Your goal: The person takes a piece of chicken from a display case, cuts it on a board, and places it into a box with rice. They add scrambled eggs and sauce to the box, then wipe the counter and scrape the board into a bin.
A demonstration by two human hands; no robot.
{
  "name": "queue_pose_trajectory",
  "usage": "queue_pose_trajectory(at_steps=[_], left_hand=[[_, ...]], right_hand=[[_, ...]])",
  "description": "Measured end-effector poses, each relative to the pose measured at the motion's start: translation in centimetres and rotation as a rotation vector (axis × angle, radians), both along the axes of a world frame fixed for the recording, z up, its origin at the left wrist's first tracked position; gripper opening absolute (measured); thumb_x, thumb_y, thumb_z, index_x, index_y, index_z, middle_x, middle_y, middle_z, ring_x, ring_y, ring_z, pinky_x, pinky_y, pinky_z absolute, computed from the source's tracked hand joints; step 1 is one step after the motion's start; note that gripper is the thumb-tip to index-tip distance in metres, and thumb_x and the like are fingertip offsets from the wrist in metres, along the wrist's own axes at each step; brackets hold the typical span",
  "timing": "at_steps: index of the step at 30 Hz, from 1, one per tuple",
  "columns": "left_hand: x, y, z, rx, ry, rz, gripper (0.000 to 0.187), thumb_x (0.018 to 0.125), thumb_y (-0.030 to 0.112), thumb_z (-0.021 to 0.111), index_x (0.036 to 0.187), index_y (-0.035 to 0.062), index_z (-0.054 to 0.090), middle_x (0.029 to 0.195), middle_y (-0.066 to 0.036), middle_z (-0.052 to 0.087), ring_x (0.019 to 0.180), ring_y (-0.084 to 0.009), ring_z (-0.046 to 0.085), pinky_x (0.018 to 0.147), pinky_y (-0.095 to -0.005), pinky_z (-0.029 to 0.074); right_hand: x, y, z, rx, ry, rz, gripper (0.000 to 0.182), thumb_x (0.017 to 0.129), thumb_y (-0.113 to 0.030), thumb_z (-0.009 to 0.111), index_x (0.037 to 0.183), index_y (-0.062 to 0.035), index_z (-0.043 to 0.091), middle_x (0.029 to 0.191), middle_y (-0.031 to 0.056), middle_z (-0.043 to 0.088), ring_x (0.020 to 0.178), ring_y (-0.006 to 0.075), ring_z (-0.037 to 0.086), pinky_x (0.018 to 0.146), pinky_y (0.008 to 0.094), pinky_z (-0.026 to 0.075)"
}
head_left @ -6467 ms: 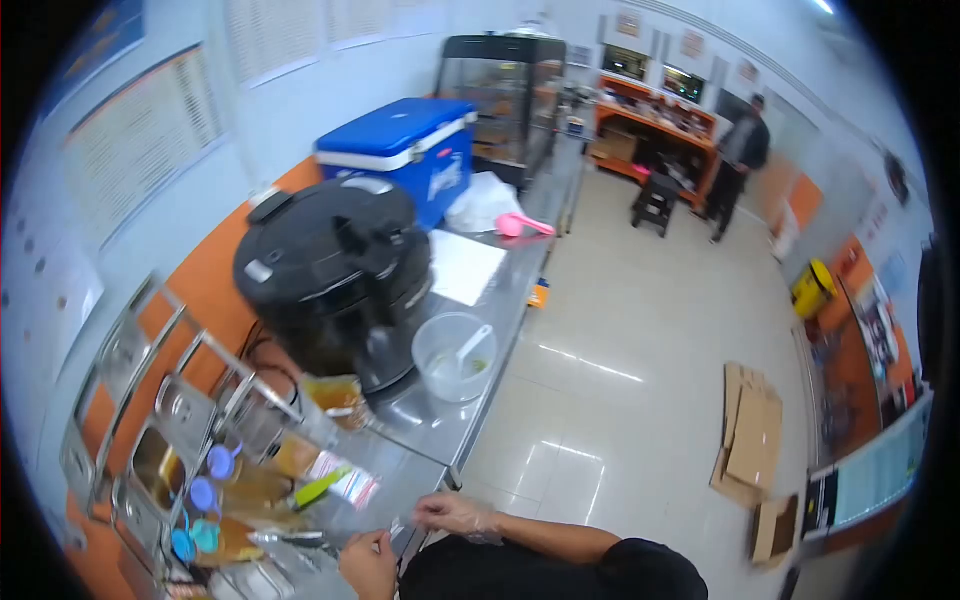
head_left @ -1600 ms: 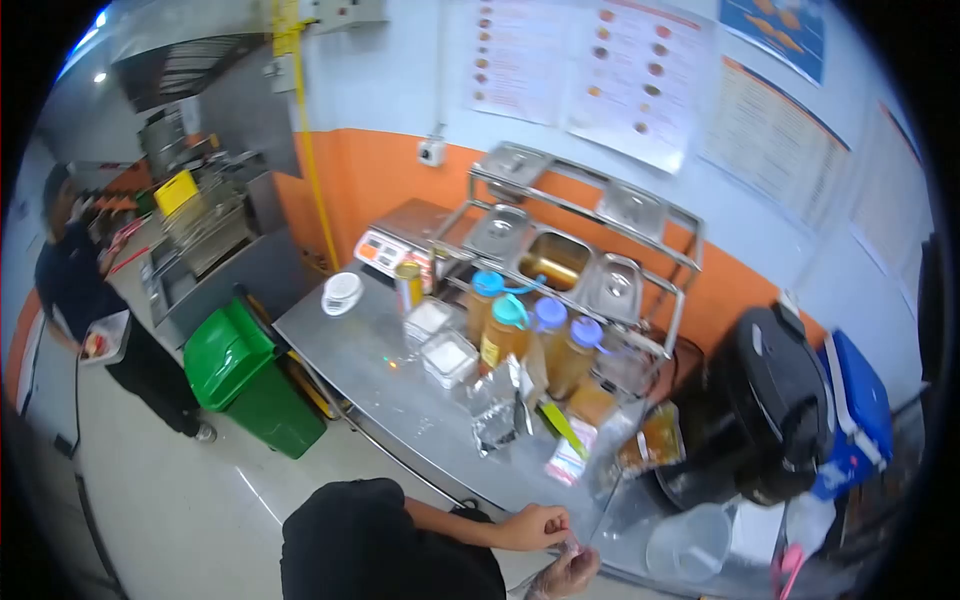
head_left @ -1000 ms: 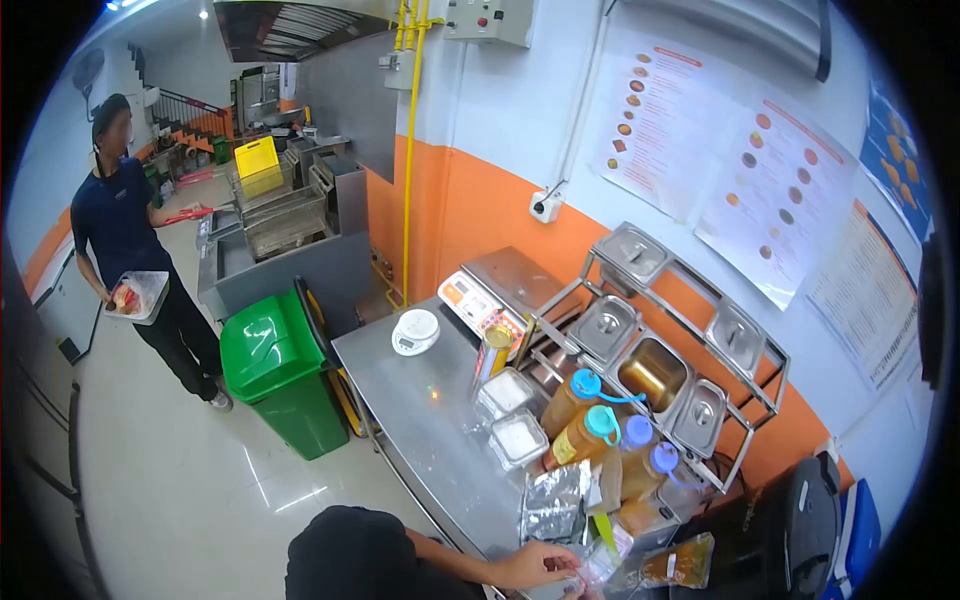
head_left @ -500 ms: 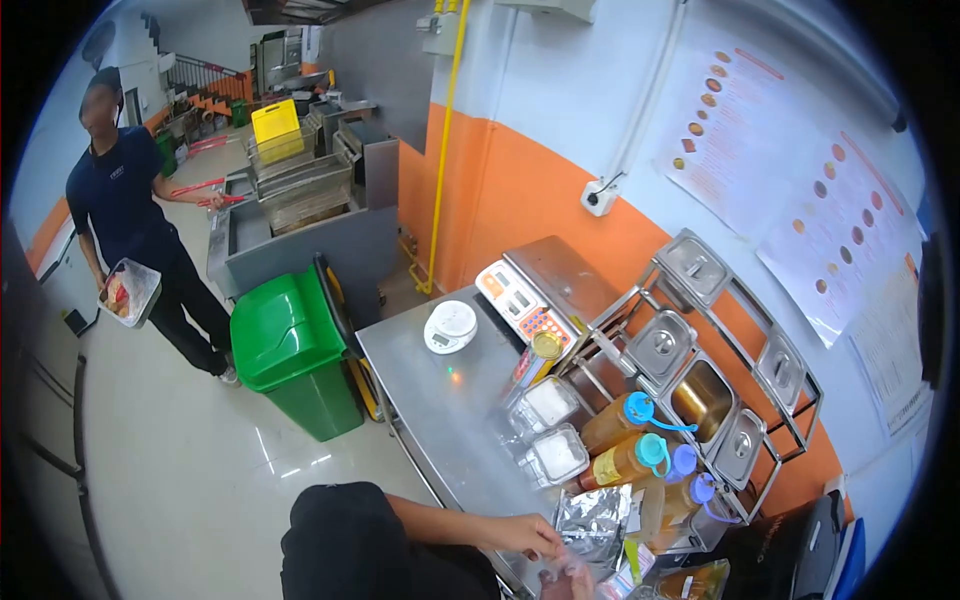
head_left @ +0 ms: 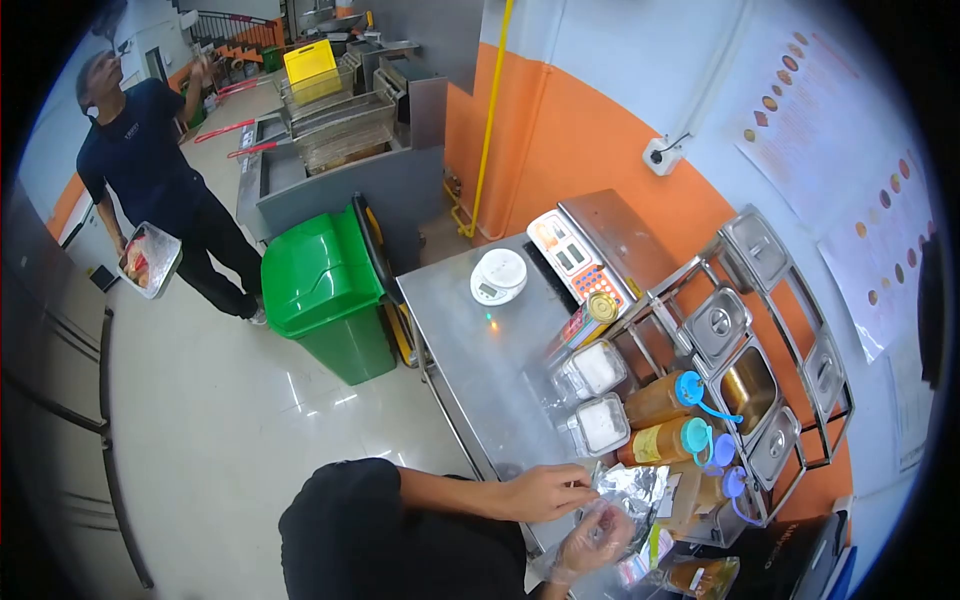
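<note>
My left hand [head_left: 552, 493] reaches in from the left over the near end of the steel table, its fingertips pinched together. Whatever is between them is too small to make out. Just below it, my right hand [head_left: 598, 538] is raised with curled fingers, and clear plastic that looks like a thin glove covers it. The two hands are close together. Beside them lies a shiny foil packet [head_left: 640, 487]. A bag of brown sauce [head_left: 700, 577] rests near the bottom edge.
The steel table [head_left: 462, 345] holds a white kitchen scale [head_left: 498, 277], a larger price scale [head_left: 575, 258], a tin [head_left: 601, 307], clear tubs [head_left: 603, 424] and sauce bottles [head_left: 660, 440]. A rack of metal pans [head_left: 745, 385] stands behind. A green bin [head_left: 325, 290] is left. A co-worker [head_left: 150, 150] carries a food tub [head_left: 150, 260].
My view has shifted, so the table sits further right. My right hand has risen into fuller view beside my left. The co-worker has lifted one hand away from the fryer basket handles.
</note>
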State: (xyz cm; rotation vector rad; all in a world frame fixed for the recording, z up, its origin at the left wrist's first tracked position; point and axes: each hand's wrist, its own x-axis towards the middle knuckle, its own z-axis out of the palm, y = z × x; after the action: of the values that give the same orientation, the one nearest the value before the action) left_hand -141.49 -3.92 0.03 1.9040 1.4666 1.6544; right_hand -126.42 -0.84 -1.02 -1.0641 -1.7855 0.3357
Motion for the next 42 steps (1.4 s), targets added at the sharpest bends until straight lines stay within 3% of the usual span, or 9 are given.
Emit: queue_pose_trajectory(at_steps=[9, 17, 21, 24, 31, 33, 37, 40, 42], left_hand=[[2.8, 2.5, -2.3, -0.409, -0.464, -0.001, 0.022, 0.085, 0.016, 0.069, 0.102, 0.0014, 0.069, 0.092, -0.009, 0.068, 0.083, -0.0155, 0.063, 0.072, -0.0271, 0.05], [1.4, 3.0, -1.7, -0.896, -0.934, -0.368, 0.019, 0.091, 0.016, 0.064, 0.1, 0.0006, 0.068, 0.095, -0.003, 0.068, 0.083, -0.0097, 0.059, 0.076, -0.0241, 0.047], [0.2, 3.5, -2.2, -0.881, -1.079, -0.429, 0.016, 0.091, 0.017, 0.063, 0.098, 0.0026, 0.068, 0.088, -0.001, 0.066, 0.081, -0.0074, 0.054, 0.073, -0.0225, 0.043], [0.1, 3.6, -1.6, -0.719, -0.913, -0.433, 0.016, 0.092, 0.016, 0.061, 0.098, 0.0018, 0.067, 0.091, -0.002, 0.065, 0.084, -0.0086, 0.055, 0.076, -0.0227, 0.043], [0.3, 3.6, -2.2, -0.378, -0.676, -0.415, 0.012, 0.091, 0.007, 0.061, 0.097, -0.0022, 0.065, 0.099, -0.005, 0.058, 0.086, -0.0121, 0.056, 0.078, -0.0253, 0.045], [-0.1, 3.5, -1.9, -0.12, -0.1, -0.194, 0.011, 0.09, 0.005, 0.062, 0.097, -0.0026, 0.065, 0.099, -0.005, 0.055, 0.087, -0.0127, 0.056, 0.075, -0.0261, 0.046], [-0.1, 3.4, -2.7, -0.033, -0.052, -0.129, 0.011, 0.09, 0.006, 0.062, 0.096, -0.0027, 0.066, 0.098, -0.005, 0.055, 0.086, -0.0131, 0.056, 0.07, -0.0257, 0.047], [-0.5, 3.3, -3.5, -0.39, -0.566, -0.242, 0.01, 0.091, 0.007, 0.062, 0.096, 0.0001, 0.067, 0.099, -0.004, 0.056, 0.086, -0.0137, 0.057, 0.073, -0.0256, 0.046], [-1.4, 2.7, -3.4, -0.899, -1.117, -0.502, 0.01, 0.092, 0.01, 0.061, 0.096, 0.0035, 0.067, 0.104, -0.002, 0.056, 0.088, -0.0133, 0.056, 0.079, -0.0265, 0.044]], right_hand=[[0.7, 2.4, -0.7, 0.079, -0.034, -0.034, 0.016, 0.089, -0.001, 0.058, 0.102, 0.0063, 0.063, 0.087, 0.0125, 0.06, 0.073, 0.0184, 0.057, 0.062, 0.0278, 0.049], [2.0, 2.5, 1.1, -1.012, 0.74, 0.159, 0.023, 0.09, -0.016, 0.061, 0.1, 0.0045, 0.063, 0.086, 0.0101, 0.061, 0.077, 0.0141, 0.057, 0.065, 0.0265, 0.046], [1.9, 2.2, -0.2, -1.051, 0.751, 0.24, 0.019, 0.087, -0.013, 0.065, 0.098, 0.0022, 0.063, 0.083, 0.007, 0.062, 0.076, 0.0126, 0.059, 0.066, 0.0268, 0.048], [0.6, 2.1, -0.2, -0.338, 0.254, -0.026, 0.014, 0.08, -0.003, 0.069, 0.094, -0.0024, 0.064, 0.078, 0.0091, 0.063, 0.07, 0.0137, 0.061, 0.066, 0.0291, 0.049], [-1.0, 1.4, -1.3, -0.546, 0.442, -0.067, 0.011, 0.083, -0.004, 0.066, 0.094, -0.0018, 0.065, 0.081, 0.011, 0.063, 0.067, 0.0167, 0.06, 0.063, 0.0299, 0.048], [-1.3, 1.0, -1.0, -0.595, 0.745, -0.051, 0.011, 0.086, -0.004, 0.063, 0.096, 0.0002, 0.064, 0.087, 0.0085, 0.062, 0.074, 0.0162, 0.06, 0.069, 0.0294, 0.048], [-1.3, 0.5, -1.1, -0.421, 0.506, -0.041, 0.012, 0.09, -0.007, 0.059, 0.098, 0.0013, 0.064, 0.093, 0.0059, 0.061, 0.084, 0.016, 0.058, 0.078, 0.0277, 0.046], [-0.4, -0.1, -0.8, -0.719, 0.63, 0.205, 0.016, 0.093, -0.01, 0.056, 0.1, 0.0024, 0.063, 0.099, 0.0068, 0.061, 0.096, 0.0184, 0.057, 0.088, 0.0298, 0.043], [0.1, -0.6, -1.0, -1.051, 1.444, 0.48, 0.021, 0.092, -0.013, 0.056, 0.105, 0.0035, 0.062, 0.104, 0.0099, 0.061, 0.103, 0.0219, 0.057, 0.094, 0.035, 0.041]])
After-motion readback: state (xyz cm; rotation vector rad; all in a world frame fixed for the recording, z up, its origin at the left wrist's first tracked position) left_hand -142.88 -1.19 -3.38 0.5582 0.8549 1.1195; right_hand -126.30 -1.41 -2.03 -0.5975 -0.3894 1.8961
